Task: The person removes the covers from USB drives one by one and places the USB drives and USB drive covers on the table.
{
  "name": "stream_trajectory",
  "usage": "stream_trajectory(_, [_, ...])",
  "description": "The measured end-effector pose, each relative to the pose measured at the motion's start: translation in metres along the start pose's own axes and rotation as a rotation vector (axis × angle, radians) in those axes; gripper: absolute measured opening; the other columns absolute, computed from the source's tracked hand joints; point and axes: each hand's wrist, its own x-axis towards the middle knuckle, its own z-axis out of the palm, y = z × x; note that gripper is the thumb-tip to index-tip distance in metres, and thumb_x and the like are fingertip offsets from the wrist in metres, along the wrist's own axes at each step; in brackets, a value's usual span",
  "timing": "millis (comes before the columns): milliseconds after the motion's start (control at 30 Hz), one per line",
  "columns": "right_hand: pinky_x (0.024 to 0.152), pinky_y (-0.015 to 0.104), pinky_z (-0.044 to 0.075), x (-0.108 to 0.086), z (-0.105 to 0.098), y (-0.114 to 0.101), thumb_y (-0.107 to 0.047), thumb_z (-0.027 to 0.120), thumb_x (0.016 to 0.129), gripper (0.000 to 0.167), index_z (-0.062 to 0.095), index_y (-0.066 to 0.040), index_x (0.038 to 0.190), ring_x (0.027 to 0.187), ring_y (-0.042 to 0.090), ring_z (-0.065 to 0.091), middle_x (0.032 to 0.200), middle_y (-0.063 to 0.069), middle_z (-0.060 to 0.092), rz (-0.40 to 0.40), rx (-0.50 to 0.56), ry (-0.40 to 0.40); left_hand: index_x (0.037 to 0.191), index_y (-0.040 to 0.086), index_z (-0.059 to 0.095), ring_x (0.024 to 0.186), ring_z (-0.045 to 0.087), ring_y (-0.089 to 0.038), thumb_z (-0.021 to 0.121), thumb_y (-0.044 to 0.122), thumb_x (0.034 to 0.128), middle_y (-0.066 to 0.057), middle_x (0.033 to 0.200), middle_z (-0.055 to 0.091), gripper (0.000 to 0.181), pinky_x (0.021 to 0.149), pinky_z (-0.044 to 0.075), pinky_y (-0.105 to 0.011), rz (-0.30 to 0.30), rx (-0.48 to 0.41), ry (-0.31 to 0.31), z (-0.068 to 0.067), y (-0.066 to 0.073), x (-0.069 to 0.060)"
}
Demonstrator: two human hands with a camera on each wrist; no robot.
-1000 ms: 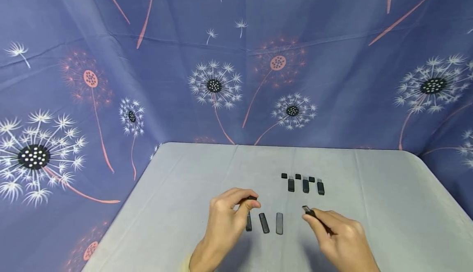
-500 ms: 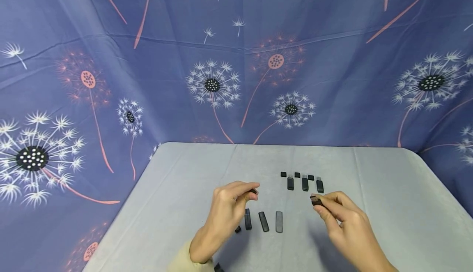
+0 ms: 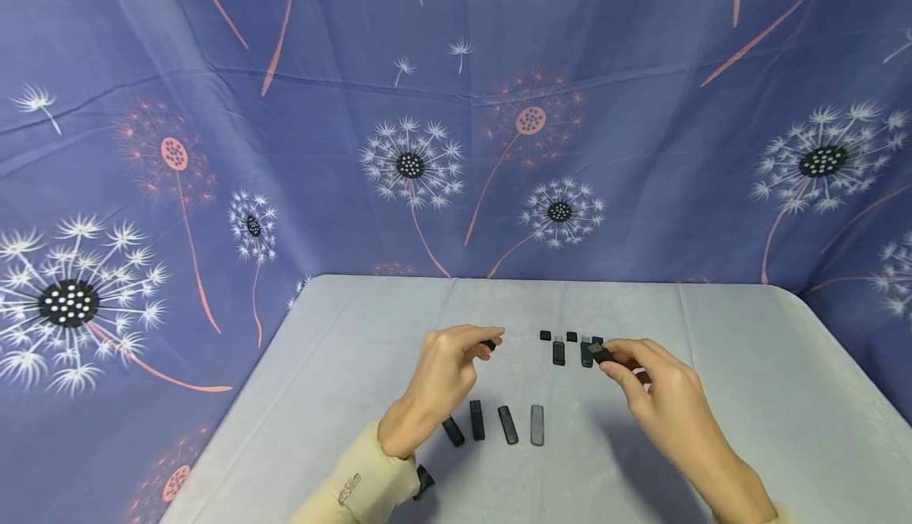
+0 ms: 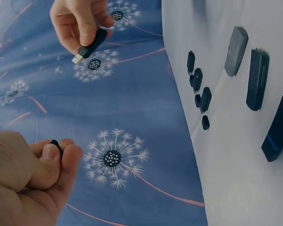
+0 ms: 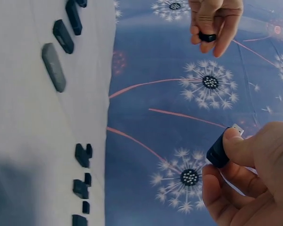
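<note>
My left hand pinches a small black cap between thumb and fingers, above the table. A black USB stick is held by my right hand, its metal plug bare and pointing toward the left hand. The two hands are apart. Just beyond the right hand, in the head view, lie uncapped black USB sticks in a row, with small black caps beside them. Part of that row is hidden behind the right hand in the head view.
Nearer on the pale table lie a grey USB stick and several black ones. A dark object shows partly beside the left sleeve. A blue dandelion-print cloth hangs behind the table.
Both hands have moved farther out over the table, the cap and USB stick still held. My right hand now covers part of the far row. More nearer sticks show beside the left arm.
</note>
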Motion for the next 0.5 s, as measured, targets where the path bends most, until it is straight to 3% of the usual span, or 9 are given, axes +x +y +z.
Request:
stream_trajectory(67, [0.069,0.006,0.046,0.004,0.000,-0.001,0.002,0.084,0.081,0.025,0.077,-0.009,0.102,0.078,-0.002,0.060,0.087,-0.008,0.070,0.006,-0.009,0.002,0.116,0.006,0.078,0.077,0.075,-0.012,0.042,-0.036,0.0729,-0.004,0.098,0.080,0.070,0.073,0.060,-0.021,-0.007,0.009,-0.020,0.001,-0.002,0.003])
stream_trajectory(133, [0.069,0.006,0.046,0.007,0.001,-0.001,0.000,0.084,0.082,0.023,0.077,-0.010,0.101,0.077,0.000,0.060,0.086,-0.007,0.070,0.011,-0.017,0.004,0.116,0.006,0.078,0.081,0.076,-0.012,0.046,-0.034,0.0774,-0.005,0.100,0.080,0.064,0.076,0.061,-0.022,-0.015,0.005,-0.032,0.001,-0.003,0.007])
stream_trajectory(233, [0.069,0.006,0.046,0.012,0.004,-0.001,-0.003,0.085,0.082,0.022,0.078,-0.011,0.101,0.078,0.004,0.062,0.087,-0.006,0.072,0.028,-0.012,0.009,0.112,0.008,0.079,0.087,0.077,-0.012,0.060,-0.021,0.0906,-0.004,0.101,0.080,0.040,0.080,0.061,-0.024,-0.027,-0.008,-0.037,0.002,-0.004,0.013])
stream_trajectory(300, [0.071,0.005,0.047,0.013,0.009,0.000,-0.002,0.085,0.083,0.022,0.077,-0.009,0.103,0.079,0.006,0.065,0.089,-0.003,0.073,0.043,0.008,0.009,0.109,0.009,0.079,0.090,0.077,-0.011,0.067,-0.007,0.0947,-0.004,0.102,0.080,0.025,0.082,0.061,-0.024,-0.030,-0.020,-0.038,0.003,-0.005,0.017])
stream_trajectory(367, [0.072,0.004,0.047,0.013,0.014,0.000,-0.002,0.084,0.083,0.022,0.077,-0.008,0.104,0.080,0.007,0.067,0.090,0.000,0.075,0.066,0.030,0.005,0.106,0.010,0.080,0.092,0.076,-0.012,0.070,0.002,0.0946,-0.002,0.102,0.079,0.017,0.082,0.060,-0.022,-0.023,-0.029,-0.044,0.005,-0.005,0.020])
stream_trajectory(500, [0.071,0.006,0.048,0.012,0.023,0.002,-0.003,0.083,0.085,0.020,0.078,-0.006,0.105,0.080,0.008,0.067,0.092,0.002,0.076,0.115,0.060,-0.015,0.104,0.009,0.081,0.090,0.074,-0.016,0.072,0.003,0.0935,-0.004,0.100,0.074,0.015,0.079,0.059,-0.022,-0.006,-0.040,-0.042,0.008,-0.008,0.027])
